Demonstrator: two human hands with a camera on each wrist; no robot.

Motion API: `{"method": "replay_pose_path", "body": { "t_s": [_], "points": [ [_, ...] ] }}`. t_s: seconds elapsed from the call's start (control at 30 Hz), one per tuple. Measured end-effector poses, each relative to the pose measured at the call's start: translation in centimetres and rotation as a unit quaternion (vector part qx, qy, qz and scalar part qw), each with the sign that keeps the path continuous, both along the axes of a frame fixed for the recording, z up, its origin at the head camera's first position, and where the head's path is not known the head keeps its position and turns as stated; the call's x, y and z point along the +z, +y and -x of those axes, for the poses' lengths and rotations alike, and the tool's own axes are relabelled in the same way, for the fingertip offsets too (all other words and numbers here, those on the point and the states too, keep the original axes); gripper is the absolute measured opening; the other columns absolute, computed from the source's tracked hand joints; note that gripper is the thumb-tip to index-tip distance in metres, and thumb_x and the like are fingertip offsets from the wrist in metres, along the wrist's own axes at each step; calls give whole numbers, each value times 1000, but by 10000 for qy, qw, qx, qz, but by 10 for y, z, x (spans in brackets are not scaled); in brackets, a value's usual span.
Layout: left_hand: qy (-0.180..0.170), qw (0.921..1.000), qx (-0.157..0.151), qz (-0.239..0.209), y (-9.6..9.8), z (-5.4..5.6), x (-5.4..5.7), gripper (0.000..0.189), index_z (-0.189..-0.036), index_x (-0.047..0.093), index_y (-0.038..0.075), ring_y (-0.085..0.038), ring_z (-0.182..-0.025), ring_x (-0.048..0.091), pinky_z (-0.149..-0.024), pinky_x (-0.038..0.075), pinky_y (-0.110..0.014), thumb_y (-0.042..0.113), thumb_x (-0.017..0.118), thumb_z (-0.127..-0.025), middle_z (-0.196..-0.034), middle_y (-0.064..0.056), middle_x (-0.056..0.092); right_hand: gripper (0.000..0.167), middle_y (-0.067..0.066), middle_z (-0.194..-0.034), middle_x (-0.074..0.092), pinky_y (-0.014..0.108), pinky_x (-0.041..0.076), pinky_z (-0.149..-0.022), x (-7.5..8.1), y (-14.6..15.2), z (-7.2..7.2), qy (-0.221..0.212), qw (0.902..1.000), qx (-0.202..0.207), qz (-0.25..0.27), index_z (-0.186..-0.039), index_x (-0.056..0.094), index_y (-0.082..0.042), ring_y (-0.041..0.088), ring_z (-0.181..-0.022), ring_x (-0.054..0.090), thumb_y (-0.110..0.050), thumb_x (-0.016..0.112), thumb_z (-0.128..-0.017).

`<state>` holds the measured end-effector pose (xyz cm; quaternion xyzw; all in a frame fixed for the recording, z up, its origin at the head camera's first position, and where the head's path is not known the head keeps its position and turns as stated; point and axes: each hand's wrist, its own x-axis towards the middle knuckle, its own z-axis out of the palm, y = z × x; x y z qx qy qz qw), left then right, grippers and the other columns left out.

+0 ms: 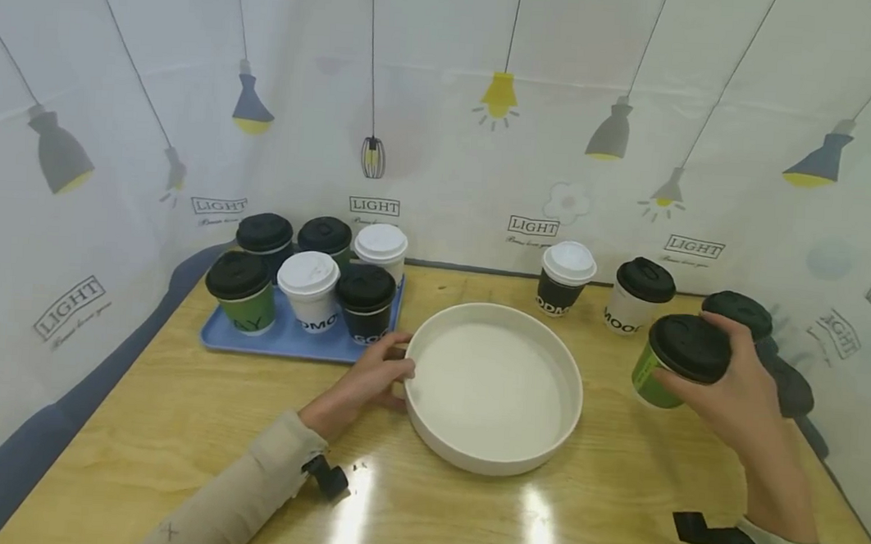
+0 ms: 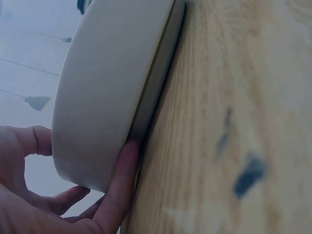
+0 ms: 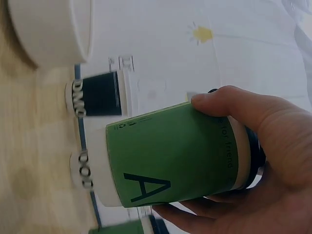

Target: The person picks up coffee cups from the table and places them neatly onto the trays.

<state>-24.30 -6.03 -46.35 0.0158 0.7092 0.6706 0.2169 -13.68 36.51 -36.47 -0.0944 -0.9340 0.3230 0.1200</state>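
Note:
My right hand (image 1: 743, 387) grips a green paper cup (image 1: 652, 374) with a black lid, thumb and fingers around its upper part. In the right wrist view the green cup (image 3: 170, 158) shows its printed sleeve, held above the wooden table. My left hand (image 1: 367, 375) holds the left side of a round, cream-coloured tray (image 1: 489, 464) with a low wall. Seen from the left wrist, the thumb lies at the rim of the tray (image 2: 97, 92) and a finger reaches under its bottom edge. Bare tray floor shows inside the wall.
On the left, a blue tray (image 1: 291, 345) carries several lidded paper cups in two rows. Behind the right side stand a black cup with white lid (image 1: 563, 291), a white cup with black lid (image 1: 629, 311) and another black-lidded cup (image 1: 737, 308). A printed curtain (image 1: 442, 141) borders the table.

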Motion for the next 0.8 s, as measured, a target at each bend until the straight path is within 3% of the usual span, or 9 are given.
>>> {"method": "replay_pose_path", "body": {
  "t_s": [0.43, 0.6, 0.8],
  "points": [
    [-71, 9999, 100, 18, 1, 0, 2, 71, -152, 46, 11, -26, -97, 61, -72, 67, -44, 4, 58, -83, -141, -24, 52, 101, 31, -149, 47, 65, 47, -97, 21, -73, 46, 604, 9911, 1146, 315, -161, 27, -13, 51, -128, 52, -23, 88, -81],
    [-24, 9999, 104, 57, 0, -1, 2, 70, -153, 46, 10, -25, -95, 63, -71, 67, -44, 4, 57, -84, -139, -25, 53, 98, 28, -151, 48, 66, 42, -109, 17, -103, 66, 541, 9851, 1541, 541, -158, 30, -9, 46, -136, 49, -20, 88, -80],
    [-16, 9999, 45, 104, 1, 0, 3, 71, -154, 45, 10, -25, -97, 63, -72, 67, -45, 5, 58, -84, -140, -24, 52, 96, 23, -151, 49, 62, 47, -111, 5, -131, 90, 172, 9775, 2026, 557, -157, 30, -10, 42, -135, 52, -22, 87, -81]
  ]
}}
